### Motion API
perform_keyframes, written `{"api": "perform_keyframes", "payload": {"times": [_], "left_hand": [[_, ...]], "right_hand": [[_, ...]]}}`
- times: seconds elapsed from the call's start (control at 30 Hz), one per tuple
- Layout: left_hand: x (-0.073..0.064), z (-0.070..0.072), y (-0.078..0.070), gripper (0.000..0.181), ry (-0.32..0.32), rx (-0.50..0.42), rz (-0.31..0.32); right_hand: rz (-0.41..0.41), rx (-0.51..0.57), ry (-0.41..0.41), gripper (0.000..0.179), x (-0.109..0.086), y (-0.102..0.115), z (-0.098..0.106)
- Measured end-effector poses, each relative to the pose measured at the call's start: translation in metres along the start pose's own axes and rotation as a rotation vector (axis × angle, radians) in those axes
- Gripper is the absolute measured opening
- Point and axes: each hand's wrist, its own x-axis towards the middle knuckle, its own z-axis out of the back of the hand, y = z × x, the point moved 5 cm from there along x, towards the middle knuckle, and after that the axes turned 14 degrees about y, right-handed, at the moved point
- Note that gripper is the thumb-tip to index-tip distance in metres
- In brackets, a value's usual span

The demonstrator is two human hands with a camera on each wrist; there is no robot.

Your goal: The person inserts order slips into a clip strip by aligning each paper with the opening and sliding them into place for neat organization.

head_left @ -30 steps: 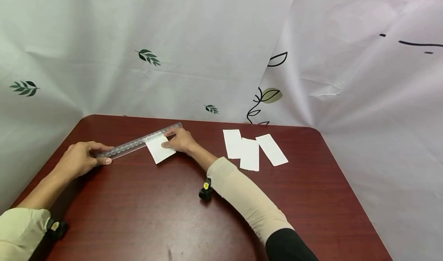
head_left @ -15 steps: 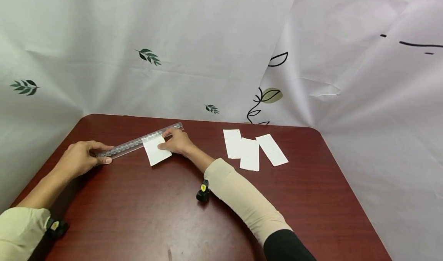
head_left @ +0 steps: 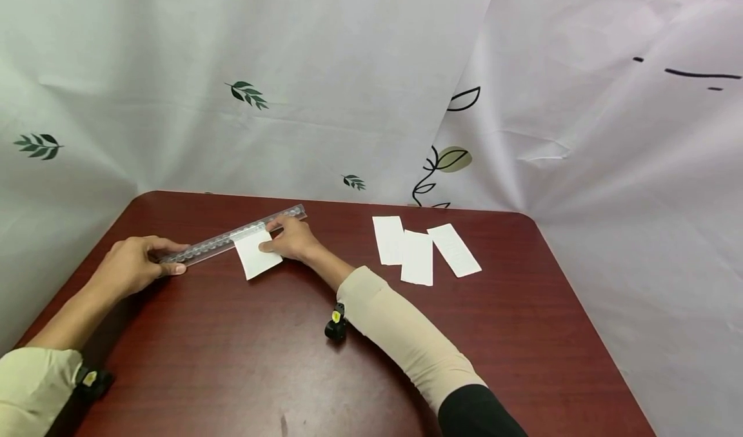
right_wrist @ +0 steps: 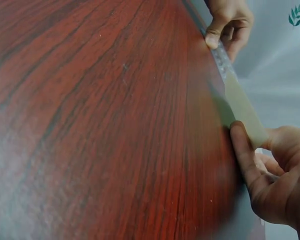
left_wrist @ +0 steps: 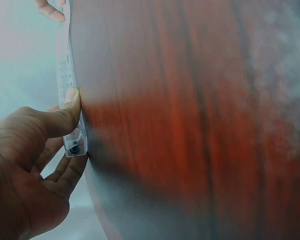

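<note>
A clear plastic ruler [head_left: 211, 247] lies slantwise near the back left of the table in the head view. Its left end is pinched by my left hand [head_left: 130, 266]; in the left wrist view the thumb lies on one face of the ruler [left_wrist: 65, 70] and fingertips are behind its end. My right hand [head_left: 295, 238] pinches a small white paper piece [head_left: 255, 256] by its right side, the index fingertip at the ruler's edge. The paper's upper edge overlaps the ruler. In the right wrist view, the paper [right_wrist: 241, 107] stands along the ruler, with the thumb at its lower edge.
Three white paper slips lie at the back right: a left one [head_left: 387, 240], a middle one [head_left: 417, 258] and a tilted right one [head_left: 455, 250]. The dark red wooden table [head_left: 232, 347] meets a white patterned curtain [head_left: 325, 102] along its back edge.
My right hand has slid left along the ruler, carrying the paper a short way toward the left hand. The left hand and the ruler stay in place.
</note>
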Motion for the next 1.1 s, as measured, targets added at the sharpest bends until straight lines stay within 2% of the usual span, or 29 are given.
{"api": "perform_keyframes", "payload": {"times": [0.27,0.43,0.83,1.1], "left_hand": [[-0.001,0.0,0.0,0.048,-0.009,0.001,-0.003],[-0.001,0.0,-0.001,0.049,-0.013,0.003,-0.006],[-0.001,0.002,-0.001,0.049,-0.024,0.012,-0.008],[-0.001,0.0,0.0,0.05,-0.028,0.008,-0.017]], "right_hand": [[-0.01,-0.007,0.006,0.037,-0.001,0.003,-0.004],[0.0,-0.015,0.035,0.038,-0.001,0.006,-0.011],[0.03,-0.039,0.024,0.037,0.001,0.015,-0.019],[0.033,-0.038,0.044,0.037,0.0,0.023,-0.029]]}}
